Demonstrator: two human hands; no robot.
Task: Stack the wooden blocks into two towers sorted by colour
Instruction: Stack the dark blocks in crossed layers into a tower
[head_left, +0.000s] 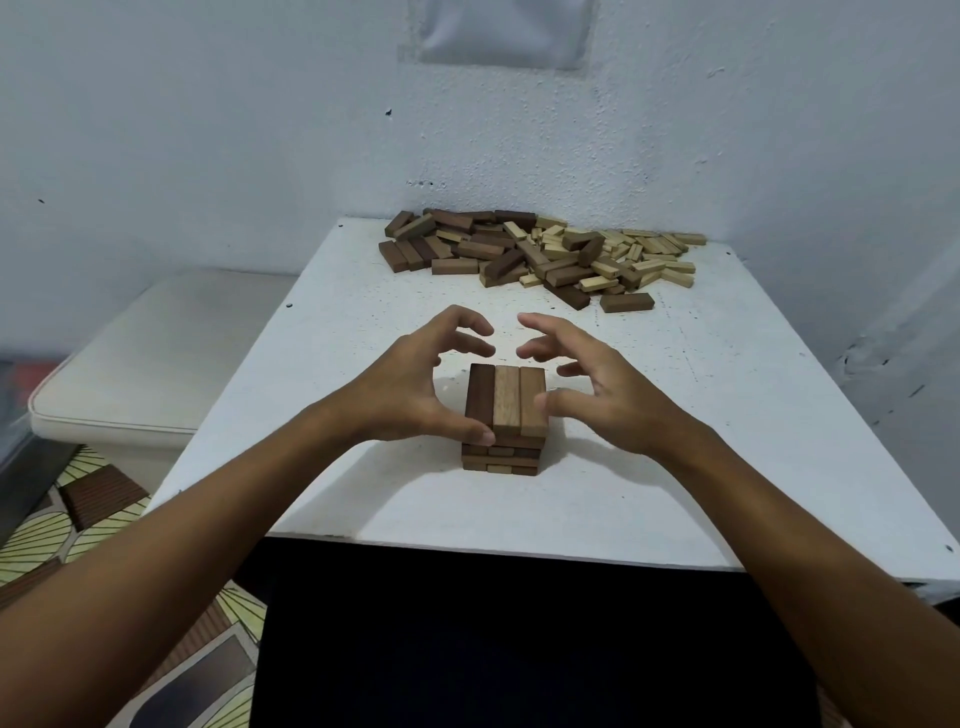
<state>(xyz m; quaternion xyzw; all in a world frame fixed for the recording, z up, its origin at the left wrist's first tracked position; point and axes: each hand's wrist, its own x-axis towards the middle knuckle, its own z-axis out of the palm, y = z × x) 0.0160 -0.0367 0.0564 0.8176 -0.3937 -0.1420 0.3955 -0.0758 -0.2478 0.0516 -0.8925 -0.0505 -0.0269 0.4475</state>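
A low tower of dark wooden blocks (506, 410) stands near the front middle of the white table (363, 499), its top layer three blocks side by side. My left hand (415, 387) cups the tower's left side, its thumb touching the top layer's near left corner. My right hand (597, 389) curves around the right side, its thumb against the right block. Both hands' fingers arch over the space behind the tower and hold nothing. A loose heap of dark and pale blocks (540, 254) lies at the table's back edge.
A single dark block (626, 302) lies apart in front of the heap. A white wall stands right behind and to the right of the table. A pale cushioned seat (156, 364) sits lower at the left, over a patterned floor (62, 530).
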